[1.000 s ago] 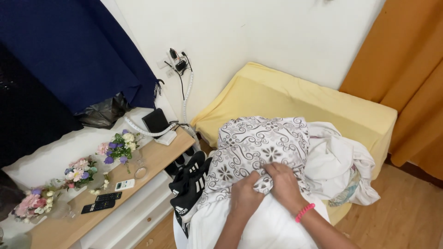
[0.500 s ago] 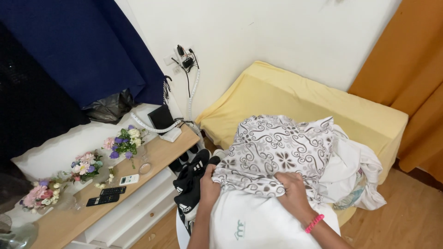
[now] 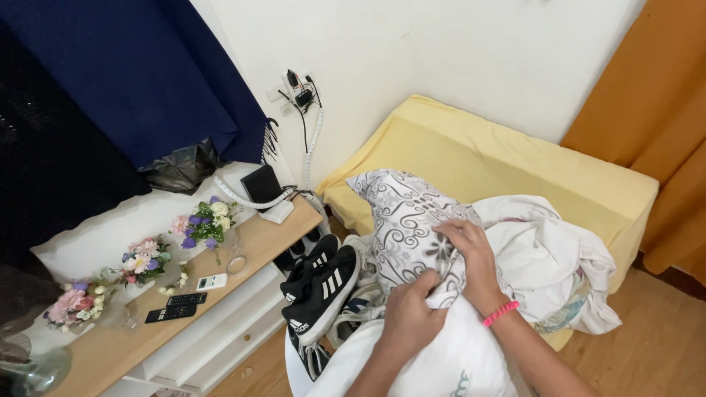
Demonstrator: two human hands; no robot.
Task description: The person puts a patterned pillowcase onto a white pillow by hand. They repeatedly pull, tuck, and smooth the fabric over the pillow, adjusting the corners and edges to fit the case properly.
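Both hands, the left hand [image 3: 409, 317] and right hand [image 3: 471, 250], pinch the patterned pillowcase [image 3: 404, 220], bunching it over the white pillow [image 3: 434, 360] to keep its opening gathered.

Both forearms rise from the bottom edge and converge near mid-frame. The left hand [image 3: 409, 317] is curled shut, knuckles up, fingers tucked under and pinched closed — its grip sits low and nearer the body. The right hand [image 3: 469, 254] lies just above and beyond that grip, palm down, fingers spread and bent at the tips, thumb reaching back toward the left knuckles. The right wrist is bent slightly inward — the two hands almost touch.
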